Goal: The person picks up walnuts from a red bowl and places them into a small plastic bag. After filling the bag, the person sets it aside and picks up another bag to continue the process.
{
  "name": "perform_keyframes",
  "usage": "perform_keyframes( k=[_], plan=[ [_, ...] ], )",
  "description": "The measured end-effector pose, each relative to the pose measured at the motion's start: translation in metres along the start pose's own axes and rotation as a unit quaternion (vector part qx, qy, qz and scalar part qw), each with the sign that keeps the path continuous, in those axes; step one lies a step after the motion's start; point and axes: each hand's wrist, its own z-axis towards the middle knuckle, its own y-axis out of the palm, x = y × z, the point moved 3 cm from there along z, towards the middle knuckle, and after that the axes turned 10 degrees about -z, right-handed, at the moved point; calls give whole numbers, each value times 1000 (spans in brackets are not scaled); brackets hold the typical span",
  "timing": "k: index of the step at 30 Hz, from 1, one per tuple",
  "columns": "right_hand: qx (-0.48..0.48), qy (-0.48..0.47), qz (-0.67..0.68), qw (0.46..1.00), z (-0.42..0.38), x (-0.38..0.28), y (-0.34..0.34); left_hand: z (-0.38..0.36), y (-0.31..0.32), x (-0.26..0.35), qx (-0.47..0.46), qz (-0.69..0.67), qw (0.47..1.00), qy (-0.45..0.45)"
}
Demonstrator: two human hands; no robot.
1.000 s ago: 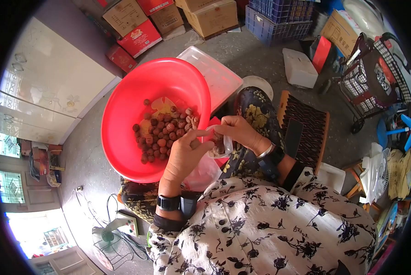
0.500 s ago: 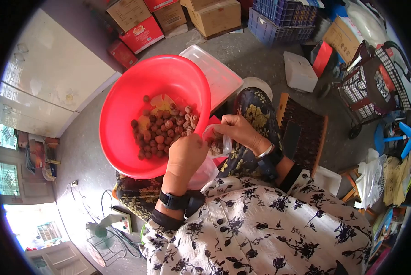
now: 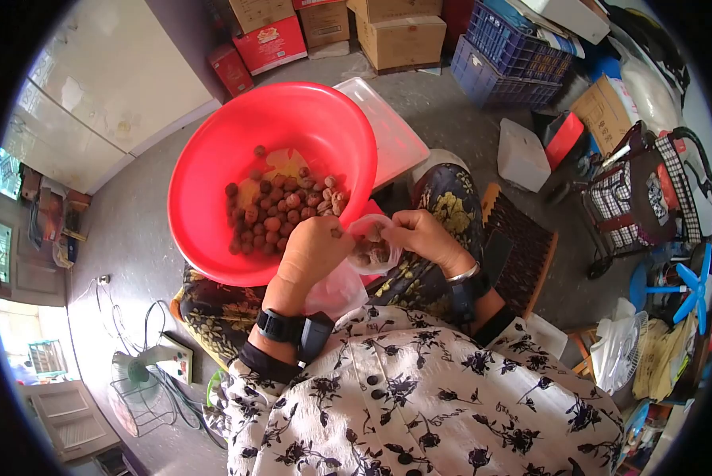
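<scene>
A large red basin (image 3: 205, 159) sits tilted in front of me, with many round brown walnuts (image 3: 280, 210) gathered in its lower part. Just right of its rim, a small clear plastic bag (image 3: 381, 266) hangs mouth up between my hands, with brown pieces inside. My left hand (image 3: 312, 254) is closed at the bag's left edge, close to the basin; its fingertips are partly hidden. On the opposite edge my right hand (image 3: 431, 242) pinches the bag with thumb and fingers. More translucent plastic (image 3: 336, 289) lies below my left wrist, over my lap.
Behind the basin is a white plastic lid or box (image 3: 395, 135). Cardboard boxes (image 3: 399, 40) and blue crates (image 3: 502, 71) line the back. To the right stand a checked trolley (image 3: 633, 186) and a blue stool (image 3: 685, 289). A fan (image 3: 134, 377) with cables is at lower left.
The view has shifted a little. The bag's mouth now faces up more openly, showing the pieces inside, and my right hand's fingers sit over its edge. Both hands stay close together.
</scene>
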Motion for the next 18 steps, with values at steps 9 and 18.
perform_keyframes(
  k=[9,18],
  plan=[
    [19,38,78,996,2,3,2,-2,3,0,3,28,999,21],
    [17,29,151,988,10,20,1,0,2,-1,-2,27,999,25]
  ],
)
